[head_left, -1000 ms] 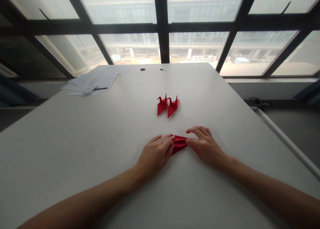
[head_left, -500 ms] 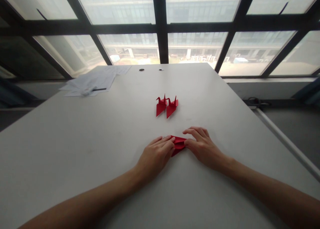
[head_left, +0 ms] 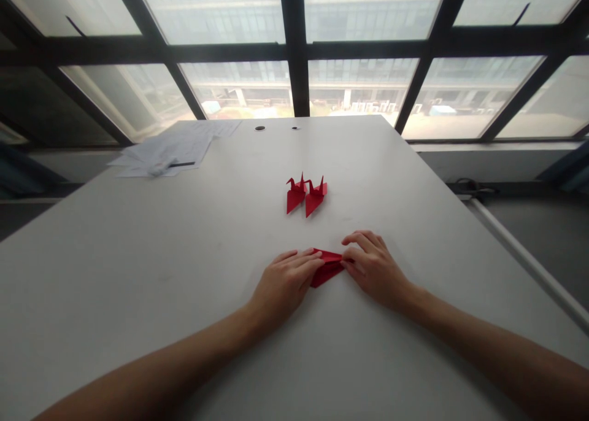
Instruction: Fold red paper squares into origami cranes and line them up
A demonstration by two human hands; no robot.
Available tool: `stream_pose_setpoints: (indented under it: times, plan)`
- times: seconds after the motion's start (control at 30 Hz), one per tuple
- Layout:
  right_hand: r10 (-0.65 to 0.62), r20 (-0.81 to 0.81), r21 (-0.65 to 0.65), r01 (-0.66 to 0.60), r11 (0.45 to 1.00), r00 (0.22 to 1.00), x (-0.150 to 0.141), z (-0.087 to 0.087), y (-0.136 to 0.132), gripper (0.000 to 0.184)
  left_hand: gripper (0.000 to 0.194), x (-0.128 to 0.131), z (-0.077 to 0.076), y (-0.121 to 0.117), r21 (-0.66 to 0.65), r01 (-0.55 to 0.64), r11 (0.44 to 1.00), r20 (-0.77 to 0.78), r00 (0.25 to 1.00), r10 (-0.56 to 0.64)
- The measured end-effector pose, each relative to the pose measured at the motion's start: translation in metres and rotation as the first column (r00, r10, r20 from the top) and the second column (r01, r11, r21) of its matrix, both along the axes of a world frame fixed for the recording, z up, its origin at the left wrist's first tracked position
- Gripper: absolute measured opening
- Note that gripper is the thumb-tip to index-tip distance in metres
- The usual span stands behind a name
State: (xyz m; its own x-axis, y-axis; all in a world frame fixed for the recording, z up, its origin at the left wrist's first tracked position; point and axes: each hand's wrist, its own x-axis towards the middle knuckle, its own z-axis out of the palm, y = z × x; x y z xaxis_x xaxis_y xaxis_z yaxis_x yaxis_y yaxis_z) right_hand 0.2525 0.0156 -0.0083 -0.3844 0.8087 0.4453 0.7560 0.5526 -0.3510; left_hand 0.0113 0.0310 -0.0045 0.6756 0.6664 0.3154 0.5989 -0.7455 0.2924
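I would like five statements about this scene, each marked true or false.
1. The left hand lies over the folded red paper; the right hand has its grip at the right end. True.
2. Two red paper birds stand beyond the hands. True.
3. The birds stand far apart. False: they stand close together.
4. White sheets lie far left on the table. True.
5. The sheets are nearer the hands than the birds. False: the birds are nearer.

Left hand (head_left: 284,284) lies over the left part of the folded red paper (head_left: 329,272); right hand (head_left: 375,266) pinches its right tip. Two red paper cranes (head_left: 315,201) sit side by side beyond, on the white table (head_left: 138,255). Loose sheets (head_left: 184,143) far left, dark-framed windows (head_left: 225,10) behind.
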Motion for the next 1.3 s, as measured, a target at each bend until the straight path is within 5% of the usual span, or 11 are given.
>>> stream_pose_setpoints:
  times: [0.4,0.67,0.8,1.0,1.3]
  plan:
    - [-0.059,-0.053,-0.036,0.057,0.998,0.997,0.001,-0.003,0.002,0.006,0.048,0.0,0.006,-0.01,0.143,0.081,0.986,-0.263,0.964,-0.041]
    - [-0.113,-0.043,-0.052,0.111,0.992,0.993,0.001,-0.001,0.002,0.005,0.045,0.002,0.005,-0.008,0.117,0.073,0.99,-0.289,0.957,-0.037]
    - [-0.037,0.092,0.001,0.037,0.999,0.995,-0.001,0.003,-0.012,0.028,0.045,0.002,0.006,-0.007,0.085,0.072,0.994,-0.282,0.958,-0.045]
    - [0.112,0.332,-0.122,-0.075,0.99,0.937,-0.004,-0.001,-0.034,0.079,0.051,-0.001,0.006,-0.008,0.069,0.085,0.994,-0.299,0.952,-0.06]
    - [0.132,0.344,-0.152,-0.084,0.985,0.93,0.0,-0.001,-0.032,0.082,0.072,-0.007,0.0,-0.021,0.169,0.012,0.986,-0.409,0.91,0.059]
